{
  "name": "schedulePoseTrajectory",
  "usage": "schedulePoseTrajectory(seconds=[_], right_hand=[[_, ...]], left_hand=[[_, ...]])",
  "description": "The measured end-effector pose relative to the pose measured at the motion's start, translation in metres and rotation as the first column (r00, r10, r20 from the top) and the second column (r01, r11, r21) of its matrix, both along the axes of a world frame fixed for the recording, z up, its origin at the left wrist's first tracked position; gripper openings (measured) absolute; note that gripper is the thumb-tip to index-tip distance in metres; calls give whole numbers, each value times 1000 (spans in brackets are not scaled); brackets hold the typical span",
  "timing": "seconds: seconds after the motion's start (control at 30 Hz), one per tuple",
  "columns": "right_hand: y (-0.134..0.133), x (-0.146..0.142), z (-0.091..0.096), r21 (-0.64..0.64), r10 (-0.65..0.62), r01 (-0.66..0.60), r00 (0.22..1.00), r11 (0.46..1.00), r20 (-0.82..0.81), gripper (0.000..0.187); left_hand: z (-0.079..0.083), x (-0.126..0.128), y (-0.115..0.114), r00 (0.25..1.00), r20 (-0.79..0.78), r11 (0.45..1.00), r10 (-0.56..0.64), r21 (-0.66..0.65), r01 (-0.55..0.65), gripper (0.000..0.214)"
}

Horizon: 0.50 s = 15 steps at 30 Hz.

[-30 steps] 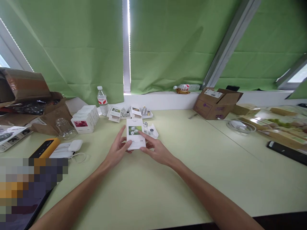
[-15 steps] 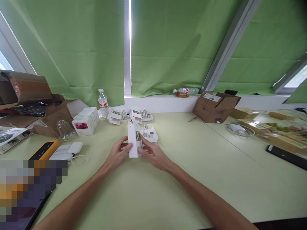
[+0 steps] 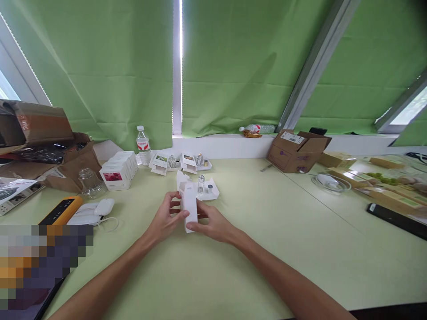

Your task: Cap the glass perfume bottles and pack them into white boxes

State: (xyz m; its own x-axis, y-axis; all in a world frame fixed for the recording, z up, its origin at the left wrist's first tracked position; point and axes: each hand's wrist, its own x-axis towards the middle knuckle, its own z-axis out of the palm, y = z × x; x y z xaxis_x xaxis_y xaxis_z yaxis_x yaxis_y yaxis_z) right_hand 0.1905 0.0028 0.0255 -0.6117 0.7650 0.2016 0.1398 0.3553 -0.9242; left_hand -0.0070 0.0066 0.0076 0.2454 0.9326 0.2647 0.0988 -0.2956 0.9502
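Leaving a glass jar [image 3: 88, 182] and a stack of white boxes [image 3: 118, 168] well off to the left, apart from the work.

Clasping the left side of the white carton [image 3: 189, 209] with the left hand [image 3: 167, 218], fingers curled round it. Risking a crushed or creased wall if squeezing the thin card too hard.

Holding the carton roughly upright between both hands, just above the counter [image 3: 267, 231], plain face toward the camera. Possibly holding it with the top flap open; hard telling at this size. Risking a drop onto the counter if loosening either grasp.

Working just in front of a small glass vial [image 3: 200, 183] and a silver cap [image 3: 210, 188], both standing loose on an unfolded white insert [image 3: 216, 194]. Risking a toppled vial or a rolling cap if swinging the carton's top end backward.

Grasping the lower right of the carton with the right hand [image 3: 213, 224], thumb lying across the near face. Risking a bent lower corner if pressing there, and a brushed vial if spreading the right fingers rearward.
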Motion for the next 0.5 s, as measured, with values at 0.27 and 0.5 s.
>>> schedulePoseTrajectory(seconds=[0.27,0.5], right_hand=[[4,-1,-11,-7,-85,86,992,996,88,41],[3,1,-6,-7,-21,22,998,1000,58,42]], left_hand=[[2,-4,6,983,-61,985,173,27,-172,47],[9,-8,6,990,-112,996,89,-20,-92,58]])
